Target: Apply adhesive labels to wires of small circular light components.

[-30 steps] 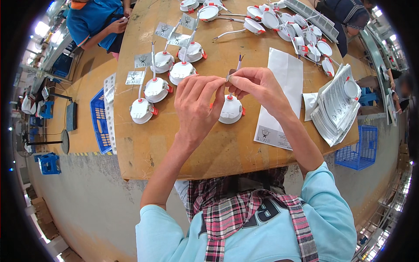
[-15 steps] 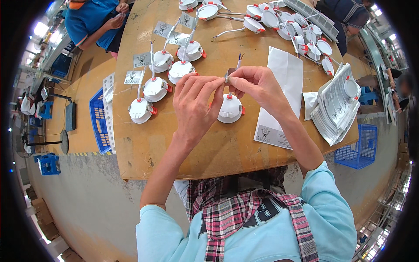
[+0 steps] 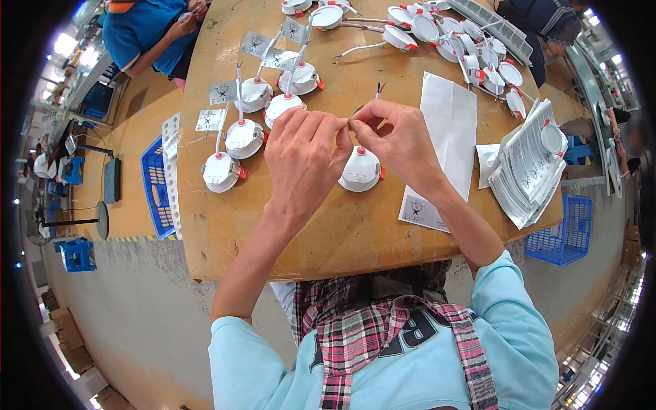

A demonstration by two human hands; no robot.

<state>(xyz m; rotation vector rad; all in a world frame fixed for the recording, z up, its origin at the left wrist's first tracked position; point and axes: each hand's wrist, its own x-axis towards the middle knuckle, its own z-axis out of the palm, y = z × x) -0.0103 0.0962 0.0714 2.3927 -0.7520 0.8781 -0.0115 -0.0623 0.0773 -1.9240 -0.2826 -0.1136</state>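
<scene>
A round white downlight point(image 3: 360, 171) with red clips stands upright on the table in front of me. Its cable point(image 3: 378, 90) rises behind my fingers and ends in bare wires. My left hand point(image 3: 304, 154) and my right hand point(image 3: 396, 140) meet fingertip to fingertip at this cable, above the lamp. Both pinch what looks like a small silver label point(image 3: 357, 109), mostly covered by the fingers. To the left stand several similar downlights point(image 3: 244, 139), their upright cables carrying flag-like silver labels point(image 3: 210, 119).
A white label sheet point(image 3: 447, 130) lies right of my hands, beside a stack of label sheets point(image 3: 526, 171) with a lamp part on top. Several unlabelled downlights point(image 3: 425, 29) are heaped at the far right. Blue baskets point(image 3: 156, 188) flank the table point(image 3: 328, 249). Two people point(image 3: 147, 37) are across it.
The fingertips of both hands have closed in on each other at the cable, and the grey piece between them shows less. My left hand has shifted slightly left and down.
</scene>
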